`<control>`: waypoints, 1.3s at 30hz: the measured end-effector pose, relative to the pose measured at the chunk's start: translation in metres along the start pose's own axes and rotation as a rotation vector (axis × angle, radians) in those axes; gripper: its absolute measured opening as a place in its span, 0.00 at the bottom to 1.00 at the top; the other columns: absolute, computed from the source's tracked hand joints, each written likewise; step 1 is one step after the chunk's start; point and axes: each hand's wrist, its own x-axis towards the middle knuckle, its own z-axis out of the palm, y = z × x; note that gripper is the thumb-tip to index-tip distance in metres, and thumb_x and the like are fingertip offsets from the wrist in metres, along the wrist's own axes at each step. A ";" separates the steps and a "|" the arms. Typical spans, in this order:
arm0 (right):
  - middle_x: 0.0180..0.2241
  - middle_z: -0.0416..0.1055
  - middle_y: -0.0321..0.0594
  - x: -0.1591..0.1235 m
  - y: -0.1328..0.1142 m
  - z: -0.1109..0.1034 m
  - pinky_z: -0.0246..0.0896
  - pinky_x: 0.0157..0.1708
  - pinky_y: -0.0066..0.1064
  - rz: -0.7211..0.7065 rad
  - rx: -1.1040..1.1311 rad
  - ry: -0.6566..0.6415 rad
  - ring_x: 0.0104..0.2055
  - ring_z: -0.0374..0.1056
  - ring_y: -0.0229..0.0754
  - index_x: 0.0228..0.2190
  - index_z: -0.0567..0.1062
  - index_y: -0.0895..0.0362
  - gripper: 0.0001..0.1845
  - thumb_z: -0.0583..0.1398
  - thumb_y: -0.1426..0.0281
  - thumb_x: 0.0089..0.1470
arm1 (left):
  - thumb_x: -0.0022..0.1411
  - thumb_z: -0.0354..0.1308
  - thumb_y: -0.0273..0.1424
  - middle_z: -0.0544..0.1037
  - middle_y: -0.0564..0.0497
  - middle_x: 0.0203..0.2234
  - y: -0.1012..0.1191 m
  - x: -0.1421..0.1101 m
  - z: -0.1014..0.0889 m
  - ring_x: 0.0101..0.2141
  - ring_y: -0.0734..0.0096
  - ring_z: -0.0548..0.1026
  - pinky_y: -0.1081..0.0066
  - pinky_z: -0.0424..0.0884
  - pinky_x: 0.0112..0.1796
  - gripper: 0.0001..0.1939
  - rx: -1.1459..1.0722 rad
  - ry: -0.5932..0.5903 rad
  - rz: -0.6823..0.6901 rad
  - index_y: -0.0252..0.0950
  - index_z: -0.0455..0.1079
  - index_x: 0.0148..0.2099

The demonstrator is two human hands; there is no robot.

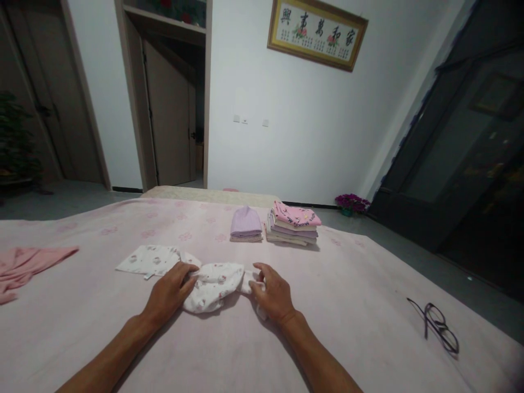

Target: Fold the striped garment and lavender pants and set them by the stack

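A white garment with a small dark and reddish print lies bunched on the bed in front of me. One part of it stretches flat to the left, with a small tag at its lower edge. My left hand is closed on the cloth near the middle, thumb and fingers pinching a fold. At the right end my right hand has its thumb and fingers around a narrow white end, perhaps a cuff. Some of that end is hidden behind the hand.
Beyond the garment stand a stack of folded clothes with a pink top piece and a smaller folded lilac pile. A salmon-pink cloth lies at the far left. Eyeglasses rest on the pink bedsheet at right.
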 end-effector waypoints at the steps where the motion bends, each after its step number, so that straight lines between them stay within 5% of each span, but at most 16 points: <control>1: 0.41 0.76 0.41 -0.002 -0.003 0.000 0.60 0.43 0.32 -0.016 -0.070 -0.071 0.41 0.70 0.44 0.54 0.72 0.54 0.27 0.60 0.70 0.51 | 0.68 0.52 0.39 0.78 0.49 0.40 0.001 -0.001 -0.002 0.42 0.63 0.77 0.66 0.72 0.43 0.11 -0.015 0.042 0.007 0.40 0.72 0.44; 5: 0.40 0.78 0.41 -0.001 0.002 0.000 0.58 0.40 0.33 0.038 -0.231 -0.213 0.40 0.71 0.45 0.43 0.77 0.53 0.14 0.56 0.70 0.56 | 0.69 0.52 0.36 0.77 0.49 0.36 0.013 -0.007 -0.012 0.39 0.67 0.76 0.70 0.72 0.41 0.08 -0.127 0.207 0.116 0.39 0.70 0.41; 8: 0.32 0.77 0.40 0.010 0.017 -0.001 0.57 0.36 0.32 0.218 -0.114 -0.109 0.35 0.71 0.44 0.33 0.78 0.53 0.13 0.53 0.68 0.58 | 0.69 0.52 0.29 0.77 0.48 0.35 0.031 -0.015 -0.016 0.38 0.69 0.76 0.72 0.72 0.40 0.06 -0.204 0.198 0.315 0.38 0.70 0.43; 13: 0.28 0.75 0.37 0.027 0.015 -0.009 0.63 0.32 0.31 0.506 0.736 0.243 0.31 0.70 0.43 0.31 0.77 0.55 0.14 0.63 0.57 0.49 | 0.69 0.48 0.23 0.76 0.49 0.30 0.084 -0.034 -0.002 0.29 0.72 0.73 0.75 0.70 0.32 0.10 -0.240 0.134 0.709 0.38 0.70 0.42; 15: 0.33 0.77 0.38 0.028 0.000 -0.016 0.67 0.37 0.33 0.467 1.062 0.203 0.34 0.72 0.43 0.36 0.77 0.55 0.19 0.68 0.57 0.45 | 0.69 0.47 0.22 0.75 0.49 0.28 0.103 -0.041 0.006 0.28 0.71 0.72 0.74 0.68 0.30 0.11 -0.228 0.100 0.831 0.37 0.69 0.42; 18: 0.48 0.77 0.44 0.026 -0.021 -0.021 0.64 0.53 0.40 0.293 1.281 -0.046 0.49 0.72 0.47 0.45 0.77 0.54 0.27 0.71 0.59 0.44 | 0.69 0.46 0.23 0.76 0.48 0.28 0.123 -0.049 0.015 0.27 0.70 0.72 0.72 0.68 0.30 0.10 -0.223 -0.025 0.946 0.37 0.68 0.43; 21: 0.56 0.72 0.46 0.021 -0.020 -0.012 0.58 0.59 0.47 0.235 1.153 -0.174 0.57 0.67 0.52 0.52 0.74 0.52 0.32 0.69 0.56 0.47 | 0.69 0.50 0.24 0.78 0.48 0.30 0.133 -0.053 0.017 0.28 0.70 0.75 0.73 0.70 0.30 0.07 -0.220 -0.129 0.944 0.38 0.68 0.44; 25: 0.58 0.68 0.48 0.011 -0.004 0.009 0.53 0.62 0.53 0.274 0.587 -0.029 0.61 0.62 0.55 0.53 0.73 0.52 0.28 0.65 0.59 0.50 | 0.69 0.50 0.25 0.81 0.48 0.33 0.133 -0.052 0.015 0.32 0.70 0.78 0.73 0.72 0.33 0.09 -0.289 -0.185 0.857 0.39 0.68 0.48; 29: 0.59 0.65 0.50 0.000 -0.022 0.004 0.52 0.62 0.52 0.051 0.104 0.110 0.62 0.58 0.54 0.54 0.72 0.54 0.24 0.60 0.68 0.55 | 0.69 0.48 0.23 0.81 0.45 0.36 0.118 -0.046 0.011 0.37 0.67 0.79 0.70 0.74 0.38 0.13 -0.372 -0.019 0.670 0.39 0.68 0.51; 34: 0.53 0.71 0.47 -0.010 -0.060 0.000 0.59 0.57 0.45 -0.035 -0.043 -0.104 0.56 0.65 0.53 0.57 0.71 0.51 0.27 0.62 0.61 0.56 | 0.67 0.51 0.24 0.80 0.50 0.31 0.108 -0.043 0.008 0.32 0.69 0.78 0.71 0.73 0.34 0.11 -0.369 0.095 0.478 0.40 0.72 0.45; 36: 0.55 0.70 0.48 -0.012 -0.062 0.008 0.57 0.57 0.44 0.011 -0.046 -0.194 0.58 0.64 0.56 0.58 0.70 0.53 0.32 0.64 0.61 0.52 | 0.67 0.51 0.25 0.80 0.51 0.31 0.108 -0.044 0.008 0.32 0.70 0.78 0.72 0.74 0.34 0.10 -0.390 0.085 0.432 0.40 0.72 0.44; 39: 0.48 0.76 0.45 -0.007 -0.053 0.015 0.60 0.52 0.40 0.079 0.063 -0.269 0.51 0.70 0.52 0.48 0.77 0.54 0.23 0.62 0.69 0.47 | 0.68 0.51 0.26 0.81 0.50 0.32 0.104 -0.043 0.006 0.33 0.69 0.79 0.72 0.74 0.35 0.10 -0.359 0.128 0.383 0.40 0.73 0.43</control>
